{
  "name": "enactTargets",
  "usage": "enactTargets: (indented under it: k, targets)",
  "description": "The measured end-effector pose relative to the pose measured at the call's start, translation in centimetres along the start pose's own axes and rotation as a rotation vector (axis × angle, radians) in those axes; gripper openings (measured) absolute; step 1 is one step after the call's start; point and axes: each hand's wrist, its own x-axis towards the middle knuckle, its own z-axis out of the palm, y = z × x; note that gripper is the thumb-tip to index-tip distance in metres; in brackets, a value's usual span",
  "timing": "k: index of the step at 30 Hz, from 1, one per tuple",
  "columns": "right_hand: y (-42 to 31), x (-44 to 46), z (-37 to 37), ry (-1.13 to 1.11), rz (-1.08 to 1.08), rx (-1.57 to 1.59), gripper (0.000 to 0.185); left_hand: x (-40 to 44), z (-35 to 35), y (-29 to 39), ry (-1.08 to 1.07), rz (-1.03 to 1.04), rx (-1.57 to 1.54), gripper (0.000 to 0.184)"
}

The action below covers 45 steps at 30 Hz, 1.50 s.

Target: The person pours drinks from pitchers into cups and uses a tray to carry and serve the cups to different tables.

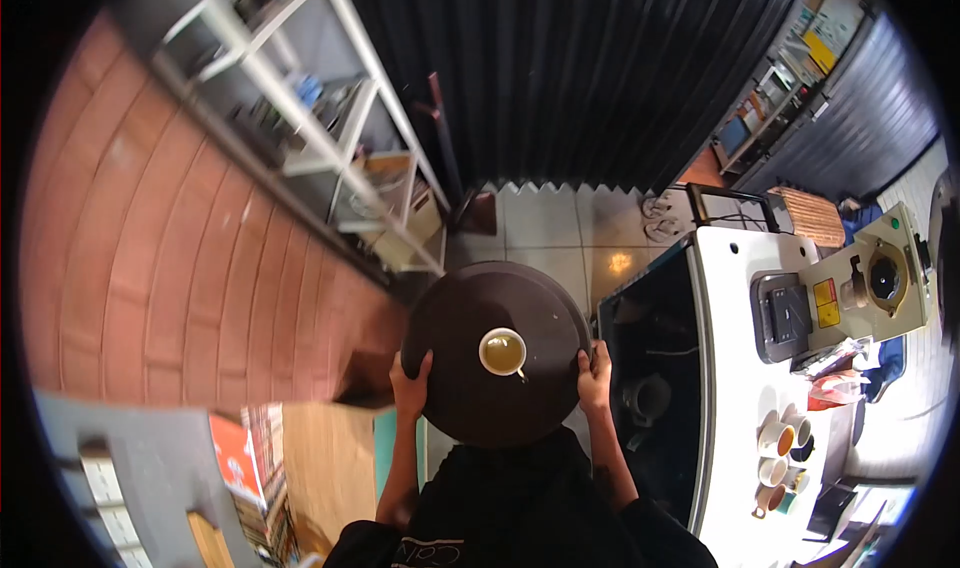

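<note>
Between my two hands is a round dark tray (460, 398), held level in front of my body. My left hand (411, 383) grips its left rim, with the thumb on top. On the opposite side my right hand (594, 376) is closed round the right rim, thumb also over the edge. A white cup (503, 352) stands upright near the tray's middle, its handle pointing to the lower right. Yellowish liquid shows inside the cup. The fingers under the tray are hidden.
A brick wall (190, 238) and white shelf rack (340, 148) are on the left. Black corrugated sheeting (560, 68) stands ahead, beyond the tiled floor (540, 218). At right, a white counter (735, 388) bears a grinder (870, 288) and several cups (775, 440).
</note>
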Motion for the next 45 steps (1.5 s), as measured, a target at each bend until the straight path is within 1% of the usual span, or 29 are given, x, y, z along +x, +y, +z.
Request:
enactTargets:
  k: [2, 3, 4, 5, 6, 8, 9, 11, 15, 16, 17, 18, 20, 22, 23, 24, 26, 28, 30, 31, 32, 33, 34, 40, 41, 42, 43, 44, 45]
  targets:
    - [-3.8, 2.6, -1.2, -0.008, 0.045, 0.072, 0.019, 2.4, 3.1, 1.9, -0.066, 0.018, 0.014, 0.038]
    - [-0.6, 4.8, -2.1, 0.111, 0.010, 0.093, 0.021, 4.1, 5.1, 3.7, -0.068, 0.065, 0.050, 0.039]
    - [0.1, 6.9, -3.3, 0.126, -0.048, -0.016, 0.021, 6.1, 7.5, 5.3, -0.066, 0.120, 0.076, 0.040]
    - [-1.3, 9.1, -4.3, 0.119, -0.009, -0.017, 0.018, 7.9, 9.5, 4.9, -0.115, 0.113, 0.024, 0.040]
    - [-3.3, 10.3, -5.1, 0.105, 0.047, -0.024, 0.016, 9.2, 11.6, 6.7, -0.135, 0.128, 0.017, 0.040]
    - [-6.1, 13.1, -6.5, 0.135, 0.041, -0.004, 0.014, 11.1, 15.0, 10.1, -0.185, 0.032, 0.024, 0.041]
    - [-6.8, 15.3, -7.0, 0.145, 0.028, 0.016, 0.013, 12.5, 16.9, 11.3, -0.200, 0.052, 0.017, 0.041]
    - [-4.2, 19.2, -8.4, 0.249, -0.018, -0.043, 0.013, 15.4, 20.7, 13.0, -0.272, 0.117, -0.059, 0.043]
    - [-2.3, 25.2, -10.5, 0.466, 0.015, -0.228, 0.026, 22.3, 28.9, 14.5, -0.434, 0.154, -0.042, 0.046]
    - [-1.9, 27.1, -10.8, 0.560, 0.003, -0.301, 0.032, 23.7, 31.1, 15.3, -0.378, 0.201, 0.036, 0.046]
    - [-1.6, 28.8, -11.6, 0.505, 0.091, -0.252, 0.046, 25.3, 33.4, 16.3, -0.324, 0.253, 0.112, 0.046]
    - [-5.4, 30.5, -11.4, 0.515, 0.166, -0.260, 0.053, 27.3, 35.7, 17.7, -0.379, 0.230, 0.124, 0.047]
    - [-2.6, 34.4, -11.5, 0.703, 0.094, -0.287, 0.046, 31.1, 40.2, 20.0, -0.461, 0.228, 0.179, 0.049]
    - [-4.9, 37.3, -11.5, 0.743, 0.124, -0.225, 0.042, 35.4, 44.9, 20.5, -0.539, 0.285, 0.160, 0.049]
    - [-6.4, 40.1, -12.1, 0.747, 0.097, -0.165, 0.039, 38.0, 48.2, 21.5, -0.565, 0.353, 0.103, 0.050]
    - [-7.3, 42.1, -12.9, 0.715, 0.024, -0.200, 0.031, 39.8, 51.3, 23.1, -0.600, 0.366, 0.094, 0.050]
    - [-9.0, 44.9, -12.8, 0.835, -0.055, -0.164, 0.022, 41.8, 54.9, 25.8, -0.552, 0.346, 0.279, 0.046]
    - [-9.7, 47.4, -13.1, 0.968, 0.000, -0.143, 0.018, 44.5, 59.5, 30.3, -0.872, 0.317, 0.116, 0.037]
    - [-10.2, 50.4, -14.3, 1.113, -0.007, -0.118, 0.014, 45.3, 64.1, 31.8, -0.851, 0.380, 0.081, 0.033]
    - [-10.4, 51.1, -15.3, 1.104, 0.024, -0.066, 0.019, 46.3, 66.5, 32.6, -1.003, 0.309, 0.003, 0.030]
    - [-10.5, 51.7, -15.8, 1.090, 0.062, -0.013, 0.025, 46.9, 68.7, 33.2, -1.054, 0.303, -0.013, 0.029]
    - [-13.9, 52.4, -16.2, 1.104, 0.088, 0.013, 0.021, 46.7, 70.2, 35.4, -1.098, 0.306, -0.004, 0.032]
    - [-13.8, 53.7, -16.9, 1.198, 0.027, -0.063, 0.011, 46.5, 72.0, 36.7, -1.140, 0.301, -0.003, 0.035]
    - [-11.8, 58.6, -24.1, 1.386, 0.006, -0.201, 0.010, 45.4, 85.1, 39.7, -1.253, 0.390, -0.002, 0.045]
    - [-12.2, 59.4, -25.4, 1.406, -0.005, -0.154, 0.011, 44.5, 86.9, 40.6, -1.226, 0.440, 0.012, 0.041]
    - [-12.3, 60.2, -26.7, 1.423, -0.010, -0.103, 0.013, 44.2, 89.3, 41.4, -1.339, 0.355, -0.029, 0.037]
    - [-12.5, 61.0, -28.1, 1.462, 0.037, -0.198, 0.015, 43.8, 91.3, 42.2, -1.378, 0.387, -0.032, 0.036]
    - [-12.9, 61.5, -29.5, 1.426, 0.008, -0.085, 0.014, 43.1, 93.4, 43.2, -1.416, 0.418, -0.039, 0.034]
    - [-12.6, 62.4, -31.4, 1.455, -0.012, -0.091, 0.014, 42.6, 95.4, 43.8, -1.436, 0.418, 0.007, 0.034]
